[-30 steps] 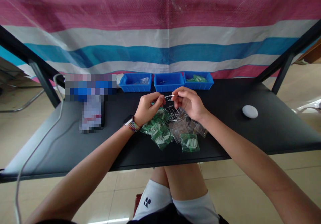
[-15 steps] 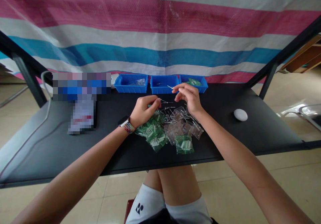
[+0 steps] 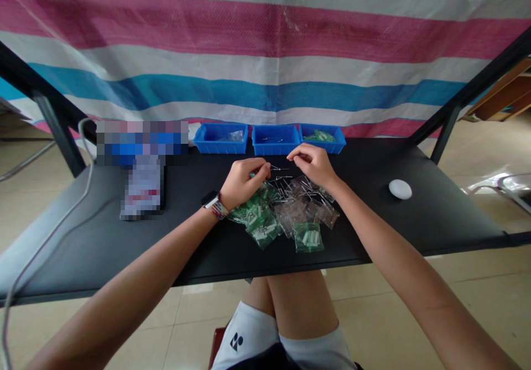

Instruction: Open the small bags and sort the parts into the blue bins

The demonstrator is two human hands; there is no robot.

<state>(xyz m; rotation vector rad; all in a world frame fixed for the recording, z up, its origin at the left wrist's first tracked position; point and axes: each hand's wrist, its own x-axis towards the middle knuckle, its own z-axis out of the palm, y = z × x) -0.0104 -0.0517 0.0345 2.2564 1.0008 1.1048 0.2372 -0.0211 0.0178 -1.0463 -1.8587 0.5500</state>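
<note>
Head view: pinching one or more thin metal pins [image 3: 279, 168] between thumb and forefinger of the left hand [image 3: 241, 182], with shafts poking out to the right, low above the desk [image 3: 352, 243]. As for the right hand [image 3: 314, 164], fingertips drawn together just in front of the middle blue bin [image 3: 275, 149]; cannot tell whether bare or gripping a pin. More of the same pins loose on the desk between both hands, beside clear packets [image 3: 289, 216] and green packets [image 3: 260, 223], and a few inside that bin. Probably very light, stiff, hard to break, yet slick and apt to roll or tangle. Best taken singly, mid-shaft, with thumb and forefinger, after sliding clear of crossing neighbours.
</note>
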